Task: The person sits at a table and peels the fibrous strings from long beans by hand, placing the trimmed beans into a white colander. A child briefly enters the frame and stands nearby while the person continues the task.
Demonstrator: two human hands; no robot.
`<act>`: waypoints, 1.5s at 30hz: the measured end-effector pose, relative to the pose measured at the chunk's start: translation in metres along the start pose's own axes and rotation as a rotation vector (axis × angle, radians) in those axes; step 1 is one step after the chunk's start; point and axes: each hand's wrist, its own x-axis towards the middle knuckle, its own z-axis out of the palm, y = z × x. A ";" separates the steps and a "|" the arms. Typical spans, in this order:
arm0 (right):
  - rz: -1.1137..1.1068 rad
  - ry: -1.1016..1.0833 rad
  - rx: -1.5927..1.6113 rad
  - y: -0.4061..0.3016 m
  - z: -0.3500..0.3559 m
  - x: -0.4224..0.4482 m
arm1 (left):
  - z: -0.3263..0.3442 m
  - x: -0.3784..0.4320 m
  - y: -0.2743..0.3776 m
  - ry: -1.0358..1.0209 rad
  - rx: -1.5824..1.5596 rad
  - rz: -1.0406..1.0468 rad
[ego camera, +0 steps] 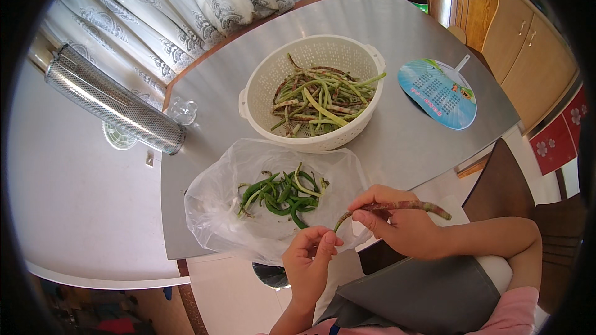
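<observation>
A red-and-green mottled bean pod (405, 205) spans both hands in front of the table's near edge. My right hand (396, 223) grips its middle between thumb and fingers, the thick end sticking out to the right. My left hand (311, 260) pinches its thin curved tip. Behind my left hand, green chili peppers (279, 197) and a few bean pieces lie on a clear plastic bag (214, 218) spread on the table. Beyond the bag, a cream plastic colander (260, 97) holds a heap of long green and reddish bean pods (326, 95).
A blue plastic hand fan (437, 93) bearing writing lies on the grey table (400, 23) at the right. On the left are a perforated metal cylinder (116, 97) and a clear glass object (182, 111). Patterned curtains (186, 4) hang behind; dark chairs (500, 186) stand at the right.
</observation>
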 end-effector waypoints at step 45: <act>-0.027 -0.403 -0.187 0.011 0.006 -0.001 | 0.007 -0.010 -0.007 -0.204 0.114 0.174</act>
